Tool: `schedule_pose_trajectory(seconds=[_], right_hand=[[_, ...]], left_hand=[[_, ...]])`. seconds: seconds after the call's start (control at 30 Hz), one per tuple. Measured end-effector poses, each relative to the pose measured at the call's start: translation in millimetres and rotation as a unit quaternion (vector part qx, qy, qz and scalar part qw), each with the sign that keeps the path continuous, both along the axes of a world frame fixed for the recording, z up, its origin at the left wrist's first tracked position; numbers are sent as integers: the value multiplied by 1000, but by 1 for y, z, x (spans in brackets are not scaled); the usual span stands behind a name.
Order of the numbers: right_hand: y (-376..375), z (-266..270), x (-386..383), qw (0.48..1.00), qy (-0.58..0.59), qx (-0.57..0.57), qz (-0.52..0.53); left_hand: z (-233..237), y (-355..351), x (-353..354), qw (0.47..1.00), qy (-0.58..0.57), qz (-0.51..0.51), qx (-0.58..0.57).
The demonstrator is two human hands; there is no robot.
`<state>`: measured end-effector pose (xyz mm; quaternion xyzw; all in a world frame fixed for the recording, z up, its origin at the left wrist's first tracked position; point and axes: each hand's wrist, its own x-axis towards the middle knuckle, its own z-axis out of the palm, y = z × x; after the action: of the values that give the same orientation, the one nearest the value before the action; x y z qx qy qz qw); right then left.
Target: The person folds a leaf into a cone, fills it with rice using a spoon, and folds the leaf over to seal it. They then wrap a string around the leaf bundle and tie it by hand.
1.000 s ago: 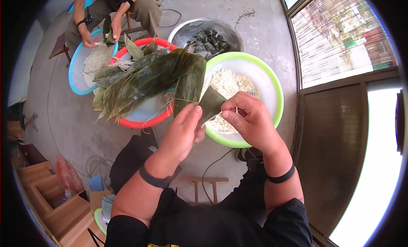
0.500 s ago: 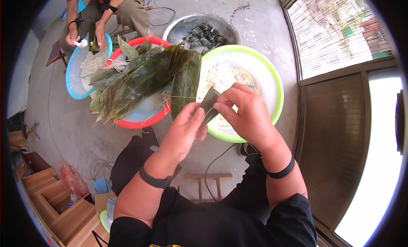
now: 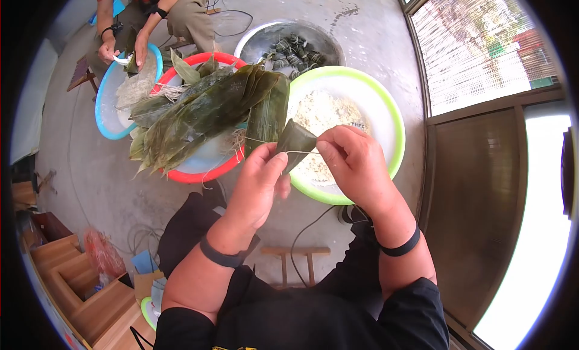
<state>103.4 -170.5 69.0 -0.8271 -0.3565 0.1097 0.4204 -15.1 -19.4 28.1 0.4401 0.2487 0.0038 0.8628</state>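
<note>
A folded green leaf packet (image 3: 295,144) is held in my left hand (image 3: 260,180), its wide top showing above the fingers. My right hand (image 3: 354,164) pinches a thin string (image 3: 304,152), which runs taut across the front of the packet. Both hands are over the near left part of a green-rimmed basin (image 3: 395,118) with white rice (image 3: 325,112) in it. Left of the packet, long green leaves (image 3: 208,112) lie stacked across a red-rimmed basin (image 3: 196,178).
A metal basin (image 3: 247,39) of tied dark packets (image 3: 295,51) stands behind. At the upper left a co-worker's hands (image 3: 140,48) hold a leaf and a white spoon over a blue-rimmed basin (image 3: 99,109). A wooden stool (image 3: 295,251) is below.
My right hand has moved a little right, drawing the string out across the packet. The packet has turned, showing its broad side. The co-worker's spoon has moved to the leaf.
</note>
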Motion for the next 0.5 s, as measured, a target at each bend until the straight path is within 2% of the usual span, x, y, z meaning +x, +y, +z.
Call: schedule_pose_trajectory(seconds=[0.07, 0.1, 0.13, 0.2, 0.23, 0.33, 0.37, 0.5], right_hand=[[-8, -9, 6, 998, 31, -45, 42], [-9, 0, 7, 981, 132, -105, 99], [-8, 4, 6, 957, 239, -79, 140], [-8, 8, 2, 870, 443, -25, 216], [-8, 5, -2, 852, 470, 21, 229], [-1, -2, -10, 834, 511, 148, 143], [1, -2, -12, 850, 500, 138, 92], [9, -10, -22, 955, 286, 63, 45]], left_hand=[[-2, 2, 1, 999, -3, 32, -6], [-3, 2, 2, 999, -5, 46, -9], [-4, 2, 2, 998, -6, 58, -12], [-4, 2, 2, 997, -10, 74, -4], [-4, 0, 3, 997, -12, 78, 6], [-6, 1, 1, 997, -17, 79, 6], [-7, 1, 1, 997, -19, 78, 1], [-8, 0, 2, 997, -17, 79, 13]])
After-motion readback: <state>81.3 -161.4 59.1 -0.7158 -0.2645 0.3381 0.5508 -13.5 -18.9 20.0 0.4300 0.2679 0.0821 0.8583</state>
